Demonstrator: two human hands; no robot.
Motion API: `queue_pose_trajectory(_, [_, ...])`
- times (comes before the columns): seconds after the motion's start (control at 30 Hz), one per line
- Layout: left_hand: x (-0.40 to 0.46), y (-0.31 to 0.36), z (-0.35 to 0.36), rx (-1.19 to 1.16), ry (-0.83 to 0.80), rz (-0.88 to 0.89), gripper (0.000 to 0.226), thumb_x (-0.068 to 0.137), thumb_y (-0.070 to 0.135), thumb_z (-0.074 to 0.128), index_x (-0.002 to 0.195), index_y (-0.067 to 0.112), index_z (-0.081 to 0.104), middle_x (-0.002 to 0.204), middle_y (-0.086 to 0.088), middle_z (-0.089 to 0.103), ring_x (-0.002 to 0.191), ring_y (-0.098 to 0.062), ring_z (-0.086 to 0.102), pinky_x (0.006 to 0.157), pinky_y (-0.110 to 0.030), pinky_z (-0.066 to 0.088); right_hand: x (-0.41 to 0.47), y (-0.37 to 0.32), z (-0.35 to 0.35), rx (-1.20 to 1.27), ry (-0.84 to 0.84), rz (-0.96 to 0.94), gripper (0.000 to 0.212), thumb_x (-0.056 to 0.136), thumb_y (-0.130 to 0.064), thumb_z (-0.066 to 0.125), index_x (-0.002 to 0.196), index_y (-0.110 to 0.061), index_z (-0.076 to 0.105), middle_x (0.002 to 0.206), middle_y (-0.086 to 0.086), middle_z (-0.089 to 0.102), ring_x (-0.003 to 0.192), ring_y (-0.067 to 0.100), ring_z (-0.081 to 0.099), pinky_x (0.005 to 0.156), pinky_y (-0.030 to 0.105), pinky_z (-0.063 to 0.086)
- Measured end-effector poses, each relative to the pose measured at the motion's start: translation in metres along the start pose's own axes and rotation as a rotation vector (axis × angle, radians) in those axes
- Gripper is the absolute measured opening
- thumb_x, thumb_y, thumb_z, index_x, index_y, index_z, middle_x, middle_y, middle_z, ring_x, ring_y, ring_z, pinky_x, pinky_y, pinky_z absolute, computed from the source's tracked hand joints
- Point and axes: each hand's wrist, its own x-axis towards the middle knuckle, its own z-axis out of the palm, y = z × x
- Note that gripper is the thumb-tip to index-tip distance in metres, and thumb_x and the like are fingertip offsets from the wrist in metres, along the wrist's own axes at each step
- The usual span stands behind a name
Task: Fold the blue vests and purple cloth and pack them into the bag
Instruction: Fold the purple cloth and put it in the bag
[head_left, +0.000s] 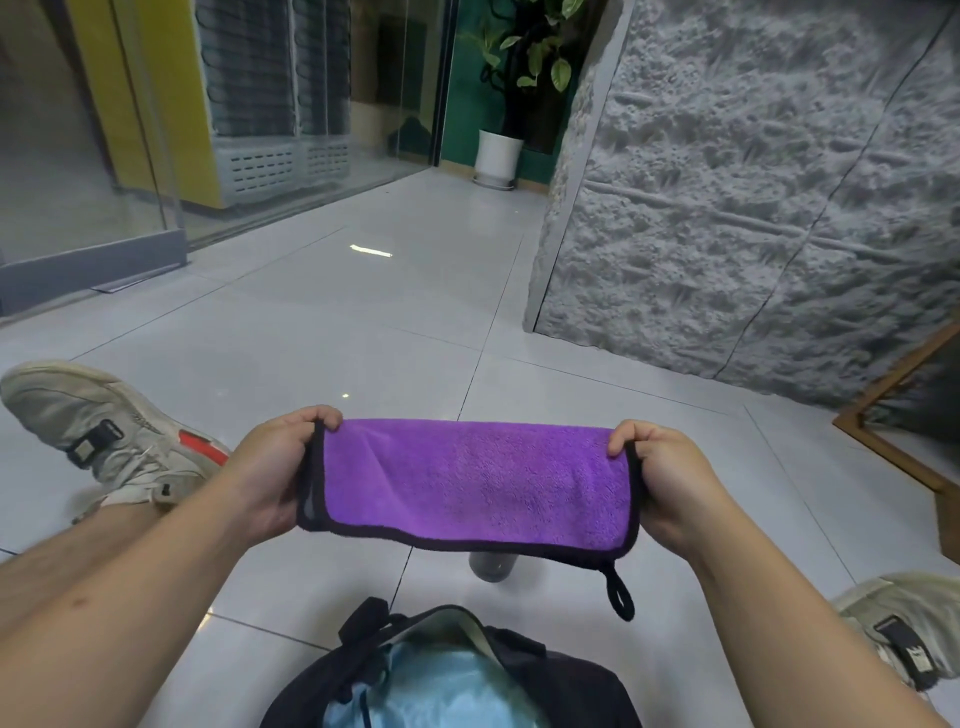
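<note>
Left hand (278, 467) and right hand (667, 480) each pinch one end of folded purple cloth (472, 486), stretched between them. Open bag (566, 680) below hands, blue vests (436, 691) inside. Advice: keep edges aligned, fold again, lower in.

pale glossy floor tiles (363, 322), ceiling-light glare on them. rough grey textured wall (753, 197) right. glass partition (93, 130) left, yellow panel (150, 93) behind. potted plant (524, 67) in white pot, far corner.

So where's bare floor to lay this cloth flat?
Bare grey floor tiles lie ahead, between the beige sneaker and grey textured wall. Crowded near the body: open black bag holding light blue fabric, a grey cylinder under the purple cloth.
</note>
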Motion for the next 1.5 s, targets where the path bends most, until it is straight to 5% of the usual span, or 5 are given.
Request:
queue_pose_trajectory(0.77, [-0.013, -0.010, 0.054, 0.953, -0.355, 0.139, 0.081, 0.070, 0.030, 0.090, 0.138, 0.047, 0.049, 0.128, 0.013, 0.062, 0.117, -0.012, 0.063, 0.096, -0.034, 0.055, -0.028, -0.042, 0.067, -0.526, -0.388, -0.453, 0.057, 0.078, 0.022, 0.048, 0.076, -0.027, 0.077, 0.075, 0.006, 0.071, 0.062, 0.012, 0.060, 0.055, 0.029, 0.048])
queue_pose_trajectory(0.9, [-0.023, -0.018, 0.083, 0.884, -0.428, 0.213, 0.031, 0.076, 0.036, 0.082, 0.103, 0.022, 0.076, 0.101, -0.001, 0.078, 0.099, -0.019, 0.073, 0.095, -0.046, 0.056, -0.030, -0.041, 0.080, -0.533, -0.460, -0.470, 0.062, 0.078, 0.020, 0.047, 0.082, -0.033, 0.079, 0.074, -0.010, 0.071, 0.061, 0.028, 0.061, 0.052, 0.036, 0.046])
queue_pose_trajectory(1.13, [-0.026, -0.034, 0.078, 0.206, -0.457, -0.054, 0.029, 0.092, 0.009, 0.072, 0.121, 0.004, 0.071, 0.121, -0.018, 0.075, 0.110, -0.033, 0.073, 0.096, -0.043, 0.057, -0.004, -0.019, 0.075, -0.721, 0.164, -0.628, 0.053, 0.088, 0.000, 0.064, 0.132, -0.028, 0.066, 0.124, -0.009, 0.064, 0.122, 0.009, 0.054, 0.099, 0.012, 0.035])
queue_pose_trajectory(1.27, [-0.024, -0.029, 0.077, -0.084, -0.324, -0.084, 0.031, 0.090, 0.010, 0.067, 0.120, 0.002, 0.069, 0.116, -0.019, 0.076, 0.097, -0.028, 0.076, 0.079, -0.037, 0.063, 0.013, 0.011, 0.058, -0.431, 0.421, -0.203, 0.046, 0.093, -0.036, 0.071, 0.133, -0.015, 0.063, 0.133, 0.004, 0.063, 0.122, 0.023, 0.057, 0.108, 0.037, 0.044])
queue_pose_trajectory(1.5, [-0.018, -0.018, 0.074, -0.240, -0.239, -0.166, 0.021, 0.095, 0.005, 0.061, 0.112, 0.003, 0.073, 0.107, -0.017, 0.076, 0.092, -0.029, 0.075, 0.098, -0.042, 0.055, -0.006, 0.044, 0.059, 0.128, -0.331, 0.396, 0.056, 0.102, -0.057, 0.052, 0.119, -0.011, 0.078, 0.118, 0.012, 0.076, 0.107, 0.028, 0.073, 0.098, 0.040, 0.055])
